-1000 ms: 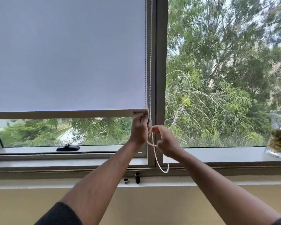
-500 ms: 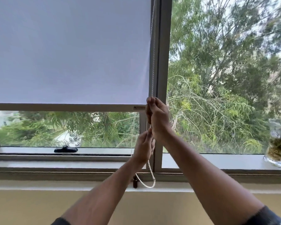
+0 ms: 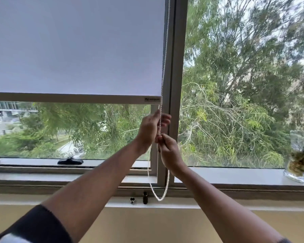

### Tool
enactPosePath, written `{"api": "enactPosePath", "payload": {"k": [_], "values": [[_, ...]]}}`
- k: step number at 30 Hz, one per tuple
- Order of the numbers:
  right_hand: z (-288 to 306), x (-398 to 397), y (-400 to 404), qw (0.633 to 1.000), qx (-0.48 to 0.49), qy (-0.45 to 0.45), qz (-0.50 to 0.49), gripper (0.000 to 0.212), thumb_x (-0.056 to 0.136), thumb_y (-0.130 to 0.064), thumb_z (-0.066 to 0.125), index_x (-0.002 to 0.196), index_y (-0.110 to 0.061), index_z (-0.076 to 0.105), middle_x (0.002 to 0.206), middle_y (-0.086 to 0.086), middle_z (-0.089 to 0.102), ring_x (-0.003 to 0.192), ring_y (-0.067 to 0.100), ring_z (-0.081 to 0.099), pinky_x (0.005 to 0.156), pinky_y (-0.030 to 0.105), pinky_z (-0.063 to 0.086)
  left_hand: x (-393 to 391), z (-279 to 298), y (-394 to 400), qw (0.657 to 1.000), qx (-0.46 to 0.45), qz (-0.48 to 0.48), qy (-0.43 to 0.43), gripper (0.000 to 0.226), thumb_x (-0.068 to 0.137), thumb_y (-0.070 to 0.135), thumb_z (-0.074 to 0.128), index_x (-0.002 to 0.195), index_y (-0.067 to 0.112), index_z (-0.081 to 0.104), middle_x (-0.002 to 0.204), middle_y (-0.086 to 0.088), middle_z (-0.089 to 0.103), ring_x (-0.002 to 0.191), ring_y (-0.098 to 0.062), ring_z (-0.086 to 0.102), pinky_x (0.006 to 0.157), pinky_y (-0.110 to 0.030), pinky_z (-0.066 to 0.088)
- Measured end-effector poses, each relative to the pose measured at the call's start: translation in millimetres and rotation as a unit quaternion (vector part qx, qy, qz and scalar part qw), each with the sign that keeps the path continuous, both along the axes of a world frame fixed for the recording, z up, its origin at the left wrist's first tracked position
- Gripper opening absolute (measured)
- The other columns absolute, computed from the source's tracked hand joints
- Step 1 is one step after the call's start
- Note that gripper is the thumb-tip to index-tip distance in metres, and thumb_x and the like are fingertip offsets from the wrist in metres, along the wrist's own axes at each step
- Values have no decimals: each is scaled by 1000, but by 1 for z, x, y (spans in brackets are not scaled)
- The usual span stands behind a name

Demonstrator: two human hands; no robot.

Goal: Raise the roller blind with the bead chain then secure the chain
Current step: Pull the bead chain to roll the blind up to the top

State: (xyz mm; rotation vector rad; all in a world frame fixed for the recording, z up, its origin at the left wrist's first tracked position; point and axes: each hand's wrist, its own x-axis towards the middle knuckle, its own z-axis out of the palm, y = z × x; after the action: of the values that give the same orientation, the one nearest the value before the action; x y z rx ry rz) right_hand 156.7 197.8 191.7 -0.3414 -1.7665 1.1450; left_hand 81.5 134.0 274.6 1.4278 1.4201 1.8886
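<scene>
Roller blind (image 3: 74, 46) covers the upper left pane, its bottom bar (image 3: 68, 98) partway up, so raising looks unfinished. Bead chain (image 3: 165, 50) hangs along the blind's right edge beside the window frame (image 3: 178, 67), its loop dangling near the sill (image 3: 235, 174). Left hand (image 3: 147, 128) is higher, fingers pinched on the chain; right hand (image 3: 168, 151) just below, closed around the same strand. Risks: the hands sit close together, so a regrip may let the beads slip and the blind drop. Pulling the wrong strand would lower it. Two small fittings (image 3: 139, 199) under the loop, maybe the chain holder, unclear. Glass jar (image 3: 299, 155) far right, well apart.
</scene>
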Motion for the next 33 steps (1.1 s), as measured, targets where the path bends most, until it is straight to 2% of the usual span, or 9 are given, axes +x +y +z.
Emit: {"api": "enactPosePath", "payload": {"k": [3, 6, 11, 15, 20, 23, 26, 30, 33], "values": [[-23, -4, 6, 998, 41, -32, -19, 36, 100, -7, 44, 73, -29, 54, 63, -18, 53, 62, 3, 41, 63, 33, 36, 12, 36, 1, 999, 30, -14, -19, 57, 107, 42, 26, 100, 3, 67, 83, -9, 69, 75, -20, 62, 72, -31, 48], [-31, -4, 6, 998, 49, -34, -16, 35, 96, -9, 43, 73, -33, 55, 66, -19, 53, 64, 4, 42, 66, 34, 37, 25, 48, 6, 995, 62, 11, -78, 52, 106, 45, 29, 66, 21, 51, 56, 1, 45, 46, -13, 38, 46, -23, 30], [-22, 12, 11, 984, 128, -114, -46, 39, 100, -7, 48, 74, -36, 55, 61, -25, 57, 54, -1, 46, 59, 20, 32, 28, 19, 15, 988, 128, 71, -40, 55, 102, 44, 37, 51, 23, 38, 49, -5, 30, 43, -15, 24, 45, -33, 17], [-15, 24, 16, 975, 144, -166, -43, 40, 104, -37, 36, 74, -47, 60, 65, -24, 62, 59, 0, 53, 62, 28, 41, 29, 8, 15, 989, 127, 68, -24, 54, 100, 48, 38, 52, 22, 39, 48, -5, 30, 43, -15, 25, 42, -39, 18], [20, 16, 25, 998, 61, -10, 5, 60, 104, -57, 31, 81, -12, 66, 72, 3, 64, 69, 17, 57, 66, 43, 46, 31, -13, 14, 987, 121, 101, 8, 52, 101, 48, 38, 56, 22, 44, 44, 7, 41, 39, -18, 35, 42, -33, 32], [55, 14, 19, 998, -8, 55, 25, 53, 102, -52, 34, 93, -17, 73, 79, 7, 69, 76, 24, 64, 70, 38, 51, 38, -29, 13, 989, 128, 75, 9, 43, 106, 28, 38, 70, 23, 61, 52, 12, 59, 48, -1, 53, 48, -21, 42], [86, 13, 6, 992, -53, 93, 69, 59, 105, -51, 29, 106, -9, 71, 87, 14, 73, 82, 28, 68, 74, 35, 57, 43, -39, 14, 990, 120, 76, 7, 45, 101, 38, 39, 66, 18, 60, 53, 11, 54, 49, -6, 44, 47, -27, 32], [121, 16, -14, 982, -64, 133, 117, 45, 112, -32, 29, 110, -9, 68, 81, 6, 72, 71, 19, 67, 63, 29, 55, 40, -48, 14, 989, 112, 92, 18, 55, 95, 59, 39, 60, 18, 48, 49, 9, 39, 51, -15, 29, 48, -42, 22], [134, 10, -27, 971, -79, 183, 135, 32, 111, -19, 36, 102, -11, 66, 59, -3, 50, 45, 7, 40, 40, 20, 33, 35, -48, 9, 990, 99, 98, 29, 50, 93, 63, 40, 56, 30, 45, 45, 10, 33, 51, -13, 23, 49, -40, 17]]}}
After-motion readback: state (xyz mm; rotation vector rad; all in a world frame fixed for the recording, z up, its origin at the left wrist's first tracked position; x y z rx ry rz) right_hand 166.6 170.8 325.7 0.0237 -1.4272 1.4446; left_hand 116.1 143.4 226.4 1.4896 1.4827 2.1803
